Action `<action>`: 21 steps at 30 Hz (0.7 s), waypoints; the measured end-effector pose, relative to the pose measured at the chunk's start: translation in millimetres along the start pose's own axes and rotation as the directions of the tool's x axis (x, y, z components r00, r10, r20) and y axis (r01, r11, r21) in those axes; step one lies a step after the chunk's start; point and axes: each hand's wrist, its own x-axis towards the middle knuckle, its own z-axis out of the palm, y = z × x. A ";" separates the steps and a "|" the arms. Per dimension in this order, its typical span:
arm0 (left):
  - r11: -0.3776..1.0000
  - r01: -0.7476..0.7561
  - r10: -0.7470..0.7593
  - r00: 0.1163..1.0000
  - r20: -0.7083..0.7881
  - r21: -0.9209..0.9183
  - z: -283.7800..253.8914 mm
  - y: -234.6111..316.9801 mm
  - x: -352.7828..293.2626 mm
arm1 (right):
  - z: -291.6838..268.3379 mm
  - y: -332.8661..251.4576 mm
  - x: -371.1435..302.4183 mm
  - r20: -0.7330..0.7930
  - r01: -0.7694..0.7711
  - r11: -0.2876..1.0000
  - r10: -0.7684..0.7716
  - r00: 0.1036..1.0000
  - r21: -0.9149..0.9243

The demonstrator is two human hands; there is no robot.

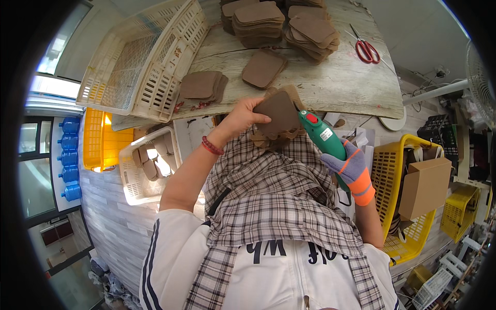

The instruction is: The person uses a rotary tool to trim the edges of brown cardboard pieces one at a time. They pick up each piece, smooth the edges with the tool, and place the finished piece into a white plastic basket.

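Observation:
My bare left hand (243, 119) grips a brown rounded flat piece (279, 111) by its left edge, thumb on top. More thin brown material with a ragged edge shows behind and below that piece. A purple and orange glove covers my right hand (352, 170), which is wrapped round a green handheld power tool (326, 135) with a red switch. The tool's narrow tip meets or nearly meets the right edge of the brown piece; I cannot tell which. Both hands are just off the table's near edge, above my checked apron (268, 206).
Stacks of brown pieces (257, 23) lie on the worn table (222, 54), with red-handled scissors (367, 51) at right. A white crate (150, 67) stands at the table's left. Below are a white basket (135, 178) and yellow baskets (101, 137). A cardboard box (424, 187) sits right.

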 end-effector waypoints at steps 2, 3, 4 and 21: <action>0.999 0.031 -0.031 0.999 0.008 -0.033 1.5 -10.5 -0.3 | 3.2 -3.2 2.1 -0.002 0.006 1.000 -0.006 1.000 -0.005; 0.998 0.057 -0.057 0.998 0.020 -0.012 3.1 -9.5 -1.4 | 4.8 -2.4 3.8 -0.006 0.009 1.000 -0.009 1.000 0.004; 0.996 0.083 -0.083 0.996 0.031 0.010 4.8 -6.9 -3.0 | 5.8 -1.6 5.7 -0.010 0.012 1.000 -0.012 1.000 0.014; 0.938 -0.204 0.147 0.966 -0.212 -0.281 -29.9 0.3 -11.6 | 2.6 -0.3 10.2 0.143 -0.140 0.986 0.126 0.982 0.087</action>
